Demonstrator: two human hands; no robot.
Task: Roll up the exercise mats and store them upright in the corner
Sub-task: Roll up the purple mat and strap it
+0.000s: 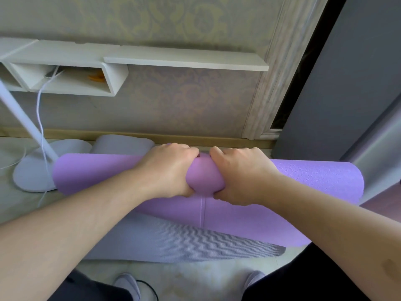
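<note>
Both hands grip the purple mat (303, 177) at the middle of its roll: the left hand (171, 170) and the right hand (238, 172) sit just beside each other, fingers curled over the far side and thumbs tucked under the near side. The roll lies across the floor (195, 272), near the wall, with a short flap of the same mat trailing toward the person and resting on a grey mat (173, 240) that lies flat beneath. A second grey roll (121, 144) lies just beyond, against the skirting.

The step in hand looks like finishing the roll. With both hands bunched at the centre, the ends may loosen or telescope, so spreading the hands wider would likely keep the edges square. Rolling with even pressure over the last flap, then gripping firmly before lifting, should stop it unwinding. The lamp base (34, 170) and its cord (40, 118) sit near the left end and could snag.
</note>
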